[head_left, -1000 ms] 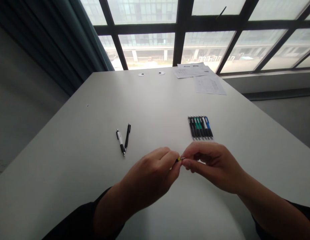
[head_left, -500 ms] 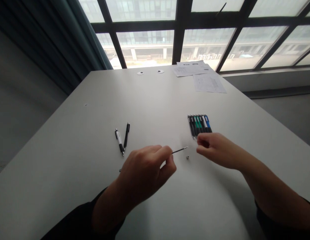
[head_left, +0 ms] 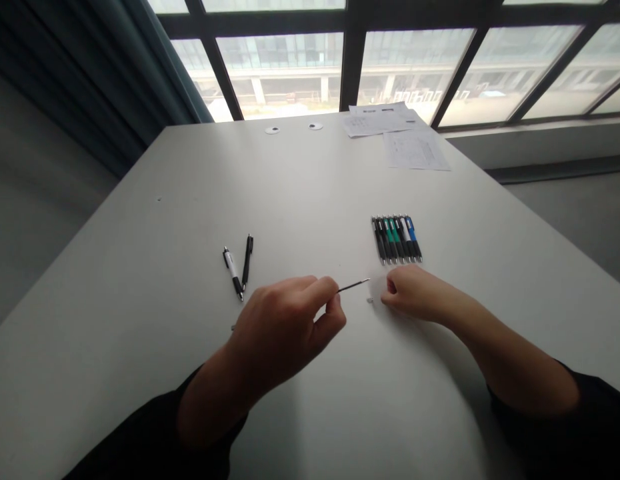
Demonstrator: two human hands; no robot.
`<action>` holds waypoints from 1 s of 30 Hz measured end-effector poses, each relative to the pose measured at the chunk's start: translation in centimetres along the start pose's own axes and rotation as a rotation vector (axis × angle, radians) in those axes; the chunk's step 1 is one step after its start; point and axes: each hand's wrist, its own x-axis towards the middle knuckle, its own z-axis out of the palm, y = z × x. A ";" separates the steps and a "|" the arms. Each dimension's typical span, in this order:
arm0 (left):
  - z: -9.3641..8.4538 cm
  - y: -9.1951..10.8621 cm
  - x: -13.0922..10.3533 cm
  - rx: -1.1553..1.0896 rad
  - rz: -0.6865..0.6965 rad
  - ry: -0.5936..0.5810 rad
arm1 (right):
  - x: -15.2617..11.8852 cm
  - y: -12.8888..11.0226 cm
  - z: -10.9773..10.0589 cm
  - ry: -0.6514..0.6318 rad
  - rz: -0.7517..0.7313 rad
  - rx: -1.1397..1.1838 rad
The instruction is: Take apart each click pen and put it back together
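My left hand [head_left: 290,330] pinches a thin dark pen refill [head_left: 353,286] between thumb and forefinger, its metal tip pointing right. To the right, my right hand [head_left: 415,293] is closed with its fingers curled; whether anything is inside them is hidden. Between the hands, on the white table, lies a small metallic part [head_left: 370,300], perhaps a pen tip, close to the right fingers. Past my left knuckles rest a white-and-black pen [head_left: 233,273] and a black pen [head_left: 247,262]. A small grey end of something [head_left: 233,327] peeks out from behind the left hand.
A row of several click pens [head_left: 396,240], black, green, white and blue, lies beyond my right hand. Printed papers [head_left: 415,148] are at the table's far right. Two round cable-hole covers [head_left: 273,131] sit along the far edge, before the windows. A dark curtain [head_left: 140,73] hangs at left.
My right hand has shifted left, closer to the refill tip and the small part. The left hand keeps its pinch on the refill. The view has tilted slightly downward.
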 end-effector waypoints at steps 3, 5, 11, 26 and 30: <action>0.0 0.0 0.0 -0.003 -0.011 -0.016 | -0.1 -0.2 0.1 0.000 0.001 0.006; 0.0 0.0 0.0 -0.002 -0.013 -0.017 | -0.2 -0.3 0.2 -0.003 -0.010 0.018; -0.1 -0.1 0.0 0.013 0.002 -0.005 | -0.5 -0.2 0.0 0.000 -0.044 0.071; 0.1 1.3 0.0 -0.455 -0.024 -0.109 | -4.6 -4.2 -2.0 0.059 -0.544 1.321; 0.1 1.2 0.0 -0.508 -0.058 -0.129 | -4.4 -4.0 -2.0 0.185 -0.554 1.495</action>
